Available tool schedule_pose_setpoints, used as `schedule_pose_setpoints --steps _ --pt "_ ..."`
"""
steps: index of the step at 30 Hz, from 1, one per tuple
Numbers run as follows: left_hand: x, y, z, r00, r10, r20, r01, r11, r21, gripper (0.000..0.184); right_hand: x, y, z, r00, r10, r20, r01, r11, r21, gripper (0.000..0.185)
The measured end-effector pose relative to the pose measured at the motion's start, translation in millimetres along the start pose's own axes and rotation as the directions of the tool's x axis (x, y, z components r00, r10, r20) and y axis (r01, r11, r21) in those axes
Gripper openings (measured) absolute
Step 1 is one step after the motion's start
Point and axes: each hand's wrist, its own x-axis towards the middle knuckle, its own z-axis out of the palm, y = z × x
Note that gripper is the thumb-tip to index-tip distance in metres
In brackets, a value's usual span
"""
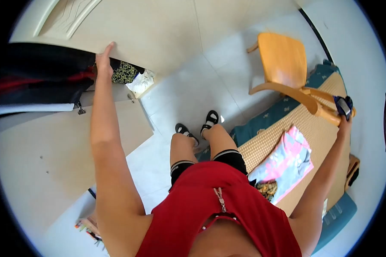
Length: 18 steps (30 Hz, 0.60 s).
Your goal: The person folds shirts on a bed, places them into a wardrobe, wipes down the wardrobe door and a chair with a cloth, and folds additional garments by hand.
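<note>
My left hand [104, 64] reaches up to the lower edge of a cream wardrobe door [150, 30], touching it. Its visible fingers are stretched out over the door's face; the rest are hidden. Beside it hang dark clothes [43, 68] with a red band, and a patterned black-and-yellow cloth [124, 72]. Out to the right, my right hand [345, 121] is closed on a small dark blue bundle [343, 105] at the top of the wooden chair's [283, 60] backrest. Most of those fingers are hidden, and the bundle's kind is unclear.
Below the chair lies a woven mat [261, 147] over a green patterned mattress [266, 115]. A pink-and-grey folded cloth [287, 160] rests on the mat. Grey floor tiles [180, 94] run between wardrobe and bed. A white crumpled bag [140, 82] sits inside the wardrobe.
</note>
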Motion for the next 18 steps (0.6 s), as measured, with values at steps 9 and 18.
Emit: schedule_pose_setpoints --steps 9,18 --pt "-41 -50 5 0.864 0.458 -0.21 -0.348 0.844 0.409 0.055 22 15 -9 0.999 0.052 0.006 -0.052 0.993 0.102 0.039" --pt "-225 -45 100 0.741 0.556 -0.377 -0.32 0.785 0.53 0.042 40 17 7 0.977 -0.194 -0.094 0.197 0.98 0.027 0.036"
